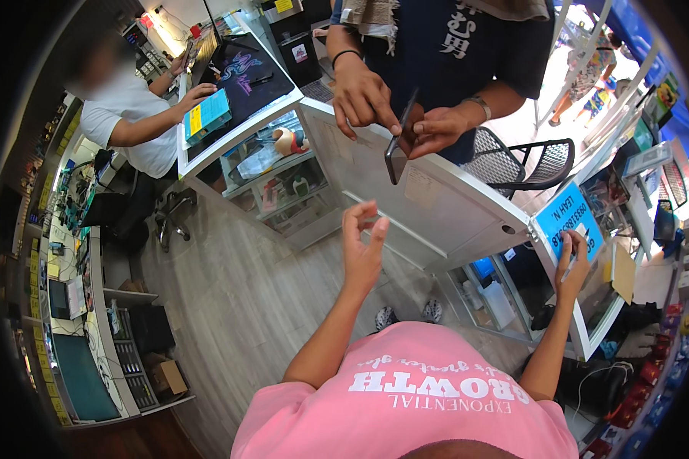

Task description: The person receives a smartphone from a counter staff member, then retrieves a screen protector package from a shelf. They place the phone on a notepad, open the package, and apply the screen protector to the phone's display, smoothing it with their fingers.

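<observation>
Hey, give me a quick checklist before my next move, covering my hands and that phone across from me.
1. Left hand free: ok, raised with nothing visible in it.
2. Right hand free: cannot tell; it is at the blue sign, grip unclear.
3. Phone in your hands: not ok; the person opposite holds it.
4. Left hand apart from the phone: ok.
5. Phone's screen readable: cannot tell; it shows nearly edge-on.

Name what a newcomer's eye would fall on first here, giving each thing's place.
Most eye-catching is the large pink shirt with white lettering at bottom centre. At upper centre, another person's hand holds a dark, flat, rectangular phone; lower in view, the wearer's raised left hand looks empty. At right, the right hand overlaps a bright blue rectangular sign.
</observation>
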Available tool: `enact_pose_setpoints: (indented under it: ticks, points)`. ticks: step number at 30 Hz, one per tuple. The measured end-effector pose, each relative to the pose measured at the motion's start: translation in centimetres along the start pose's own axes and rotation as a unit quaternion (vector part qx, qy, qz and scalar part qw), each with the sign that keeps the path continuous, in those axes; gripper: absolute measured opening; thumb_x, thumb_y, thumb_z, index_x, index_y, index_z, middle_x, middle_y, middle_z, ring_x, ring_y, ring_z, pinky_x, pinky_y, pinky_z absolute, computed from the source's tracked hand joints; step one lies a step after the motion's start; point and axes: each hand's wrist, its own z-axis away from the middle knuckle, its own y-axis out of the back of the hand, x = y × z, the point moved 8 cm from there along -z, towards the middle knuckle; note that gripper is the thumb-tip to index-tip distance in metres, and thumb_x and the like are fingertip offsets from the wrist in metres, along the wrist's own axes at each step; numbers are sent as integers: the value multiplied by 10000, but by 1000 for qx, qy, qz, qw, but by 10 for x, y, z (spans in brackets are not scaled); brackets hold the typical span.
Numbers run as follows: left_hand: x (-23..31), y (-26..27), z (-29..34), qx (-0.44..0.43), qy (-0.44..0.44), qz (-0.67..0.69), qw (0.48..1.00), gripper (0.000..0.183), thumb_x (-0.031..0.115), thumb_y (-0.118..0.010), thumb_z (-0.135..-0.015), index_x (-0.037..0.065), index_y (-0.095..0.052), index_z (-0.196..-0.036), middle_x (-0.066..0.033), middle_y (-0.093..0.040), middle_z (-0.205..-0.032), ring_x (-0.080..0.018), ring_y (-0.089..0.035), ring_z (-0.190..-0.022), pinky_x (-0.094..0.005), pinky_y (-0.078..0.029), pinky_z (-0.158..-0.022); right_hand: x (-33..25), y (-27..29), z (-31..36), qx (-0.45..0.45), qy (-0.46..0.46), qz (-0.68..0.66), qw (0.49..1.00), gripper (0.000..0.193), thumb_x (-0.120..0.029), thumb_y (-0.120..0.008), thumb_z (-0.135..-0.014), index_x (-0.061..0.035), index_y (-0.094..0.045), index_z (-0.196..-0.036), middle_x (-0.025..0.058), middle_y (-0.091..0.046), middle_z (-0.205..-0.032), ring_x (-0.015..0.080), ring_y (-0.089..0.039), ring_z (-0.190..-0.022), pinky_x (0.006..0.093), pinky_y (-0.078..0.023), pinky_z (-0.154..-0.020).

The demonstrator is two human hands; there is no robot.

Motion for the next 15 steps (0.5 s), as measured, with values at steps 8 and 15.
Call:
enact_pose_setpoints:
  ticks: [8,15]
  points:
    - [48,-51,-21,42,-106,-82,990,457,269,-790,-951,53,-590,-1301,-52,-514,-1269,-152,-519,-1183,-325,-414,-1056,0,7,-1,-22,-6,-41,999,272,-182,-595,-1080,41,-664,-1219,162,-760,-1112,224,-722,-1043,336,-519,-986]
    - [38,-58,-20,88,-113,19,989,212,176,-785,-965,54,-641,-1061,-35,-563,-1081,-149,-511,-955,-277,-426,-882,1,5,-2,-36,-6,-48,998,271,-191,-598,-1082,33,-669,-1215,150,-752,-1136,210,-702,-1044,335,-507,-985]
